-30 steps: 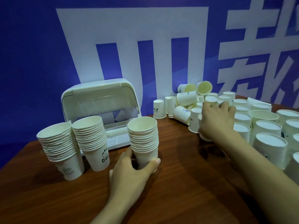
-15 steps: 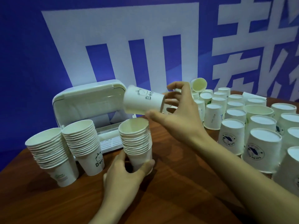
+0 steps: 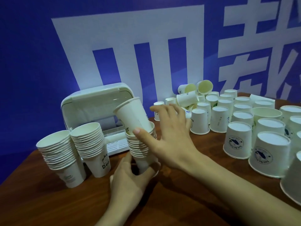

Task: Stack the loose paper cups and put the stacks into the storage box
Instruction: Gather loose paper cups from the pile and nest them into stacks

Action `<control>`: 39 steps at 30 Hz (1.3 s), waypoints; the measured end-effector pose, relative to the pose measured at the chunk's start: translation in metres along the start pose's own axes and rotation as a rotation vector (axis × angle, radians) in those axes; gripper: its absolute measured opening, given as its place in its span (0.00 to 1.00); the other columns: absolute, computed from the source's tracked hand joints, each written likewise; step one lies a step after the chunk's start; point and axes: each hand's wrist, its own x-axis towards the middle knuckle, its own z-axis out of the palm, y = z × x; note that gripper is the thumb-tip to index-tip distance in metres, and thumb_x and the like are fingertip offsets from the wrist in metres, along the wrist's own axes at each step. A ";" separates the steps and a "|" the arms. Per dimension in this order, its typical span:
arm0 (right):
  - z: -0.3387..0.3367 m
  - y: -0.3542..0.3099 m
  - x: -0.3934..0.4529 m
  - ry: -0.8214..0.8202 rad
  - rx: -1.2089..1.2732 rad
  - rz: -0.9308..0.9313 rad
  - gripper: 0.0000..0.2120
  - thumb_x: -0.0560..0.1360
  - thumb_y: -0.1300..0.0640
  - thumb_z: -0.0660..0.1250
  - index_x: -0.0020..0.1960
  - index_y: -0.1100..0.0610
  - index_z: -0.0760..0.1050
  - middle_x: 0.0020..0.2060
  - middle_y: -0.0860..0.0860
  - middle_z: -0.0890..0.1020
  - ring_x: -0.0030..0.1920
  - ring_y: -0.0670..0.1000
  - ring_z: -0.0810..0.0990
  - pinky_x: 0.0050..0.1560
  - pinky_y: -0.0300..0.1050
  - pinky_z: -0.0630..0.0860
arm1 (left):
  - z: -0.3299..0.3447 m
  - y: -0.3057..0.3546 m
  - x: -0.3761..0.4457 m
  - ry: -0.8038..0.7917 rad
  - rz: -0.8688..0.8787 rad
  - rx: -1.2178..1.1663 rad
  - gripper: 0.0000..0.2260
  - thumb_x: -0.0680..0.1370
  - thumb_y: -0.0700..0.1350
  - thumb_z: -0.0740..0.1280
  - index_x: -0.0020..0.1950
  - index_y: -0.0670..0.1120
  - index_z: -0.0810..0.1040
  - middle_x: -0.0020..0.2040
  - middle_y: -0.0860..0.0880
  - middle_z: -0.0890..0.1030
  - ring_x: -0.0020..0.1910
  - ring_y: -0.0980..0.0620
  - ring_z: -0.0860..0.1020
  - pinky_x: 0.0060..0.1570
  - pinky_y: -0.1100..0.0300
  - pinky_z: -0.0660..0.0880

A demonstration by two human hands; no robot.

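While the left hand (image 3: 130,178) curls its fingers and thumb round the bottom cup of the middle stack (image 3: 141,147), holding it upright on the brown wooden table (image 3: 48,206), the right hand (image 3: 167,132) reaches across from the right with fingers spread and nearly straight. Its thumb tip touches the side of a single paper cup (image 3: 132,115) that sits tilted, mouth up and leaning left, with its base partly sunk into the top of that stack; the other fingers are lifted clear of the cup, so the hand is not gripping it.

Left of this stand two more stacks, the nearer one (image 3: 60,154) at the far left and a second (image 3: 92,144) just beside it, its bottom cup printed with a small cartoon face. Right of the hands, many loose cups (image 3: 237,139) stand upside down in rows, some bearing round dark logos. Behind the stacks sits the white storage box (image 3: 96,106), its curved clear lid rolled up and its front open. Farther back a few cups (image 3: 187,97) lie tumbled on their sides against the blue wall (image 3: 32,62) with large white characters.
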 end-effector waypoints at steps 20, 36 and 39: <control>-0.005 0.024 0.022 0.024 0.332 0.050 0.22 0.71 0.32 0.60 0.60 0.41 0.76 0.43 0.32 0.80 0.63 0.46 0.72 0.67 0.57 0.69 | -0.003 -0.002 0.000 0.004 -0.015 0.076 0.31 0.60 0.78 0.72 0.61 0.70 0.75 0.59 0.64 0.83 0.61 0.55 0.80 0.67 0.42 0.74; -0.018 0.103 0.045 0.103 -0.666 0.208 0.40 0.65 0.31 0.71 0.67 0.51 0.64 0.58 0.54 0.72 0.60 0.60 0.67 0.56 0.56 0.65 | -0.001 0.002 -0.002 -0.010 -0.024 0.045 0.31 0.60 0.78 0.72 0.59 0.68 0.78 0.54 0.67 0.85 0.57 0.59 0.82 0.67 0.40 0.75; -0.016 0.103 0.040 -0.160 -0.726 0.348 0.42 0.66 0.30 0.71 0.71 0.52 0.62 0.63 0.57 0.72 0.63 0.61 0.70 0.59 0.57 0.66 | -0.002 0.002 -0.003 -0.008 -0.026 0.048 0.31 0.60 0.78 0.72 0.59 0.68 0.78 0.54 0.67 0.85 0.58 0.59 0.82 0.68 0.40 0.74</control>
